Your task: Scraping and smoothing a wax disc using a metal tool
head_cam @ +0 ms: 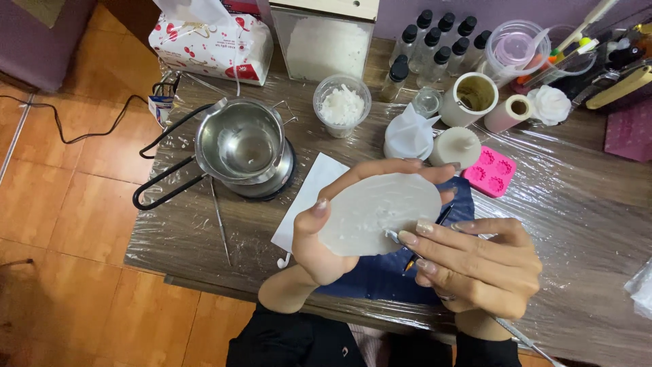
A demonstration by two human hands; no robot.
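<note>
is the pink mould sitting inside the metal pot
No, the pink mould lies on the plastic-covered table, well to the right of the metal pot.

Left hand (326, 238) is rising palm-up from a bare forearm, thumb and curled fingers closing in a grip, while right hand (479, 265) is lying palm-down beside it, fingertips (409, 237) pinching leftward, ring on one finger.
</note>
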